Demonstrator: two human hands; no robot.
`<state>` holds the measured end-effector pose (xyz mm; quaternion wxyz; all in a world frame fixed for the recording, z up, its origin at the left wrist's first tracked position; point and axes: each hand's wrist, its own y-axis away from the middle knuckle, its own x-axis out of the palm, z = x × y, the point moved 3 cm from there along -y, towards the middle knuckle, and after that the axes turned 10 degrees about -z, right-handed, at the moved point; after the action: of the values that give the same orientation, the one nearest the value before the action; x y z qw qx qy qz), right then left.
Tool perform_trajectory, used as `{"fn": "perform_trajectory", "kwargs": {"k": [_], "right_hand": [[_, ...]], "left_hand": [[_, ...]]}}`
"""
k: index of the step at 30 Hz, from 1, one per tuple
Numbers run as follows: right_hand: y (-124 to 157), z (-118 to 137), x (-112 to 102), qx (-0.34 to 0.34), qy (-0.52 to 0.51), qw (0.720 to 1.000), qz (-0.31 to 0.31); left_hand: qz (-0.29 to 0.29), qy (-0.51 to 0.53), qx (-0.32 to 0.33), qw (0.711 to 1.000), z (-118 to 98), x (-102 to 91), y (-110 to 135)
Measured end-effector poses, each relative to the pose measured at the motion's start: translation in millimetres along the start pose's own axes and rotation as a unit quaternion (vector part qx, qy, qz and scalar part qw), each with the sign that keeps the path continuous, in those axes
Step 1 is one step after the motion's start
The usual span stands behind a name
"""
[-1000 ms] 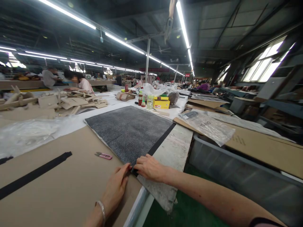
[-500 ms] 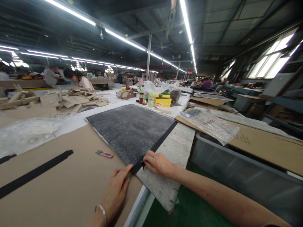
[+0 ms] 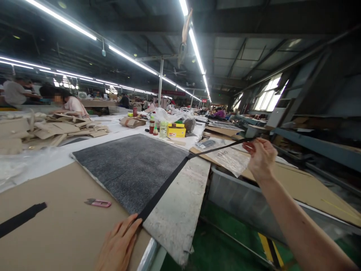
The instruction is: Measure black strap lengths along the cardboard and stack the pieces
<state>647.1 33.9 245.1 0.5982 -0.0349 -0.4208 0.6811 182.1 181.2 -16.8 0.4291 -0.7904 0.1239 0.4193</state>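
A dark grey speckled sheet (image 3: 132, 165) lies on the table with a black band (image 3: 166, 188) along its right edge. My left hand (image 3: 120, 241) rests with fingers stretched out at the sheet's near corner, its fingertips on the band's near end. Off to the right, my right hand (image 3: 262, 158) is raised, pinching the end of a thin black strip (image 3: 220, 148). That strip stretches through the air from the band's far end; whether it is a separate layer I cannot tell. Pink-handled thread snips (image 3: 98, 203) lie left of the sheet.
Under the band is a stained pale board (image 3: 180, 199) overhanging the table edge. Another black strip (image 3: 22, 222) lies at left. A grey bin (image 3: 239, 192) with cardboard and a plastic bag (image 3: 231, 156) stands at right. Bottles and a yellow box (image 3: 176, 130) are beyond; people sit farther back.
My right hand has moved from the band's near end up and far to the right, drawing a thin black strip with it. My left hand stays at the near corner. The view has shifted right.
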Motion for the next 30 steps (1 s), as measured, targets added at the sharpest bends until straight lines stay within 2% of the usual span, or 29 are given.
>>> {"fn": "perform_trajectory", "kwargs": {"k": [3,5,7,9,11,12,13,14,15,17,20,23,27,30], "right_hand": [[-34.4,39.9,-5.1,-0.050,-0.024,0.995,-0.083],[-45.0,64.8,1.2,-0.078,-0.035,0.991,-0.104],[-41.7,84.8,16.8,-0.082,-0.036,0.993,-0.075],[-19.1,97.9,40.9,-0.061,-0.029,0.998,0.001],[26.0,103.7,71.0,-0.023,-0.006,0.992,0.123],[56.5,104.3,86.6,-0.001,0.010,0.980,0.198],[92.5,103.6,102.4,0.021,0.049,0.951,0.306],[131.9,102.4,115.8,0.043,0.080,0.908,0.410],[171.6,102.5,125.9,0.053,0.089,0.867,0.487],[246.0,108.7,138.7,-0.018,0.093,0.815,0.572],[341.4,123.2,144.9,-0.108,0.058,0.747,0.654],[412.9,139.3,144.9,-0.109,0.014,0.691,0.715],[480.2,163.1,144.6,-0.084,-0.052,0.636,0.766],[515.6,179.7,144.6,-0.053,-0.110,0.612,0.781]], "left_hand": [[-0.002,0.010,-0.006,1.000,1.4,1.0,1.2],[0.002,0.041,-0.028,0.999,0.5,0.1,0.6],[0.006,0.104,-0.067,0.992,-2.4,-2.6,-1.8],[0.009,0.220,-0.144,0.965,-6.6,-7.8,-5.1],[0.008,0.335,-0.229,0.914,-11.8,-17.3,-7.5],[0.003,0.374,-0.265,0.889,-14.0,-24.4,-7.9],[-0.005,0.398,-0.295,0.868,-15.6,-33.3,-7.4],[-0.016,0.411,-0.320,0.854,-16.4,-43.8,-5.8],[-0.026,0.417,-0.343,0.841,-16.4,-55.5,-3.0],[-0.046,0.439,-0.386,0.810,-14.8,-81.1,6.9],[-0.091,0.460,-0.429,0.772,-10.7,-121.8,31.9],[-0.152,0.441,-0.466,0.751,-7.7,-160.2,67.3],[-0.208,0.404,-0.519,0.724,-8.9,-201.4,118.2],[-0.243,0.384,-0.547,0.703,-10.2,-224.9,152.1]]}}
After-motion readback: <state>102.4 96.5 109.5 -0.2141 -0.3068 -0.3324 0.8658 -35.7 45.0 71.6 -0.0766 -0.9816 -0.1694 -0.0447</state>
